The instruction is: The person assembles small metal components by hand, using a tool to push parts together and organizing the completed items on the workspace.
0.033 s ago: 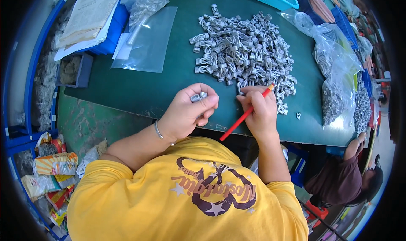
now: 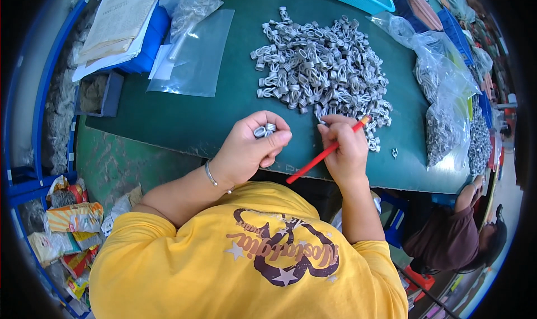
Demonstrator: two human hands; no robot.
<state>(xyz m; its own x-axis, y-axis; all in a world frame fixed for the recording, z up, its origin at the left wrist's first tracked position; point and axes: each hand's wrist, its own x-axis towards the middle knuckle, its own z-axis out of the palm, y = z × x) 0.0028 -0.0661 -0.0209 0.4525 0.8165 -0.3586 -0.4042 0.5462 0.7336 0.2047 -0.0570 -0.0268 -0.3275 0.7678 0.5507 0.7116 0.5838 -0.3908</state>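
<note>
Grey coils are held in clear bags (image 2: 447, 103) beside the coil pile (image 2: 324, 67). A small coil (image 2: 264, 130) is pinched in the left hand (image 2: 249, 148); a red pencil (image 2: 325, 151) is gripped by the right hand (image 2: 344, 148), touching the pile's near edge.

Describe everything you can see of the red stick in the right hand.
The red stick is thin, straight and pencil-like, red along its length with a pale orange tip at the upper end. The right hand grips it near that tip, fingers curled round it. It slants from upper right down to lower left, its free lower end hanging past the edge of the green table. Its tip sits at the near edge of the pile of grey parts. Its material cannot be told.
</note>
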